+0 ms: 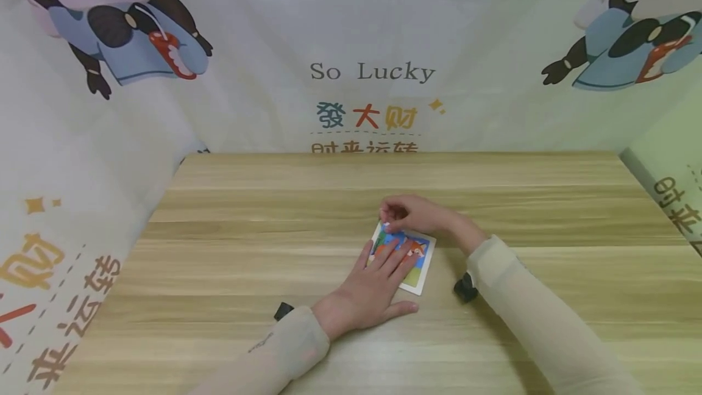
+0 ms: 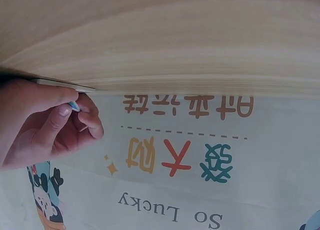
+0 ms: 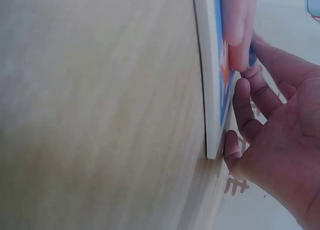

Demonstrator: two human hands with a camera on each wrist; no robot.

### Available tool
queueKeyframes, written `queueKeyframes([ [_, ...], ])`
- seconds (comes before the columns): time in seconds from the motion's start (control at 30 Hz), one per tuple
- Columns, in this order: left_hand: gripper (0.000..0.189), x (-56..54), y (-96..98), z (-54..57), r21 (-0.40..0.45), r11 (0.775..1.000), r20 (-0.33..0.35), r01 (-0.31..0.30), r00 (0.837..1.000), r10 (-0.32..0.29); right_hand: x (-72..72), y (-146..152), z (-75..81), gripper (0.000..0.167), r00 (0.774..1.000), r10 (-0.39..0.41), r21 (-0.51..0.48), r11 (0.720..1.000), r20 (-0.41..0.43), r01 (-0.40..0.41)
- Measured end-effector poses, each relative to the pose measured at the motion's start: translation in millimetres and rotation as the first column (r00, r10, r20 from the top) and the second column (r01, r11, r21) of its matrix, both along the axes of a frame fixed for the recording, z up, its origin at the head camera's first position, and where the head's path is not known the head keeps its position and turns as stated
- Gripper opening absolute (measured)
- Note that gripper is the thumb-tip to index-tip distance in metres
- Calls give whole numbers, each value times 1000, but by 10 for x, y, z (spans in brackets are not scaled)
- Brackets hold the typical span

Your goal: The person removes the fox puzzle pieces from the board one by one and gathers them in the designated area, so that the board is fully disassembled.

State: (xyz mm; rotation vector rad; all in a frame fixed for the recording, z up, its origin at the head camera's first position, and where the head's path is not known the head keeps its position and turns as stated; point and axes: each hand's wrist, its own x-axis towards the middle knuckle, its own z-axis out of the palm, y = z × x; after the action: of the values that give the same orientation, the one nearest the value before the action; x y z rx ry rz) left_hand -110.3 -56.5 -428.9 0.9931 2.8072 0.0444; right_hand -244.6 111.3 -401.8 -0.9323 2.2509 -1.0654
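"Cream sleeve [image 1: 296,343], far left. Item beside it?"

"Left hand [image 1: 364,297]: palm down, fingers straight and spread, gripping nothing, laid across the picture board. Advice: light, steady pressure; a board this small would probably slide or turn without it."

"Next, rightward?"

"Picture board [image 1: 428,258]: white border, fox print, flat on the wood-grain table [image 1: 219,261], lying a little askew. Much of its face is hidden by the fingers."

"And near its far left corner?"

"Small piece [image 2: 74,106], blue, pinched between thumb and forefinger of the right hand [image 1: 419,213]; remaining fingers bent. Whether the piece is wholly free of the board, cannot tell."

"Handling note?"

"Edge grip preferred, in my judgement. Move it straight up or straight down, never slantwise; tilted, it may catch. Left fingertips best clear of that corner, so both hands have room."

"Closing entries, right?"

"Black object [image 1: 466,288], use undetermined, next to the right sleeve [image 1: 532,303]. Recommended: forearm raised enough that the cuff cannot drag on the board."
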Motion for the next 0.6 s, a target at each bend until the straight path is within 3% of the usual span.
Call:
queueKeyframes([
  [0.1,80,-1,-13,4,12,1000,0,4,1000,-4,-3,28,8,16,999,-38,-50,998,1,38],
  [0.3,82,15,-1,7,29,1000,32,-3,999,2,17,156,41,17,981,-183,-91,978,61,188],
  [0.5,90,27,19,49,26,999,27,-27,999,26,-2,287,92,19,961,-232,-188,948,148,257],
  [0.6,93,19,35,78,20,999,17,-35,999,34,-14,370,136,20,953,-273,-194,936,134,295],
])
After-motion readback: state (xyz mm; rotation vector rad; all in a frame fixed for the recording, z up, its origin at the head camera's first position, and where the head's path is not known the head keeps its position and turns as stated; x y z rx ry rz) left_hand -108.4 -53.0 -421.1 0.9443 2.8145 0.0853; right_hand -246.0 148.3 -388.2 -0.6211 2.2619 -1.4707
